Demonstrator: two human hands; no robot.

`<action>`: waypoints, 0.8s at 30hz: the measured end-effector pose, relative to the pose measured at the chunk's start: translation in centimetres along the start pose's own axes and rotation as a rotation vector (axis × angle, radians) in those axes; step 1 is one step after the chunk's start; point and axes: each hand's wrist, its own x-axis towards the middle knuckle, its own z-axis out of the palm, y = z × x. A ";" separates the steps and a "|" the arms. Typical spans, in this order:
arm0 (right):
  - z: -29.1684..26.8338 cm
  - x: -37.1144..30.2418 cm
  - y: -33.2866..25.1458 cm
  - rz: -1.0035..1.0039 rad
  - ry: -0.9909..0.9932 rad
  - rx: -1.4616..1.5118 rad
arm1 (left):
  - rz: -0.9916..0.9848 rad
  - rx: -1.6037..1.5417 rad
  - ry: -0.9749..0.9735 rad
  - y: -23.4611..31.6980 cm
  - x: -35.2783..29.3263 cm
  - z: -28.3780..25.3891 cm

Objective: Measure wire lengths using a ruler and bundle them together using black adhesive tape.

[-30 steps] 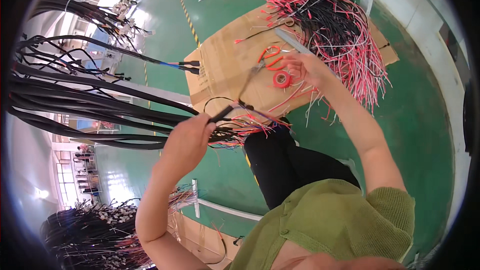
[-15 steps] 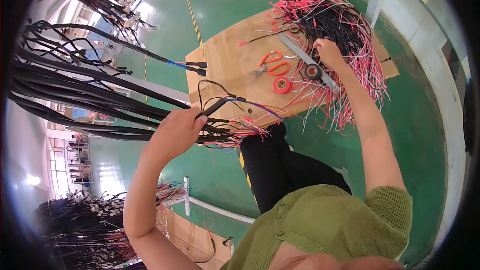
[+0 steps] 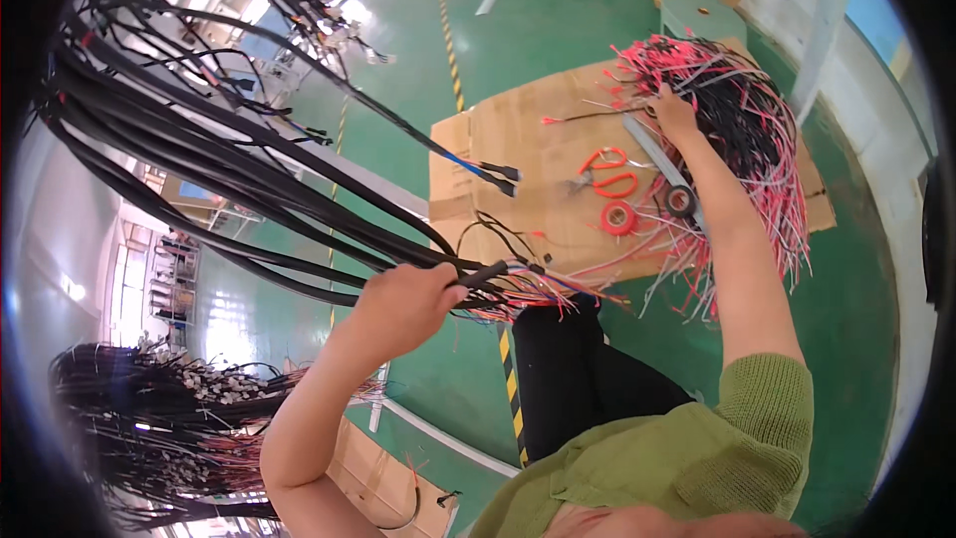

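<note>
My left hand [image 3: 410, 307] is closed around a thick black cable [image 3: 483, 277], one of a hanging bundle. Thin coloured wires [image 3: 548, 287] fan out past its cut end. My right hand [image 3: 676, 116] reaches to the left edge of a heap of black, white and pink-tipped wires [image 3: 742, 120]. Its fingers are pinched together, and what they hold is too small to make out. Near that hand lie a grey ruler [image 3: 649, 146], orange-handled scissors [image 3: 609, 179], a red tape roll [image 3: 618, 218] and a black tape roll [image 3: 680, 201].
Everything lies on a cardboard sheet [image 3: 528, 139]. Thick black cables [image 3: 229, 154] stretch in from the left, with black connectors [image 3: 503, 177] over the cardboard. A second wire bundle [image 3: 169, 438] hangs at lower left. A green stool [image 3: 703, 18] stands beyond the heap.
The whole view has shifted, so the scene sits lower and further right. Against the cardboard, my right hand has moved left and away along the heap. My left hand keeps its hold on the cable.
</note>
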 end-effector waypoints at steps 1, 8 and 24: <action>0.0 0.3 0.4 -0.009 -0.044 -0.075 | 0.001 0.013 -0.011 0.1 -0.2 0.2; -0.1 -0.5 1.4 -0.067 0.081 0.106 | 0.068 0.050 0.028 -0.7 0.2 1.8; -21.6 -20.7 -24.7 0.250 -0.996 1.828 | 0.330 -0.819 0.569 4.8 -1.8 16.3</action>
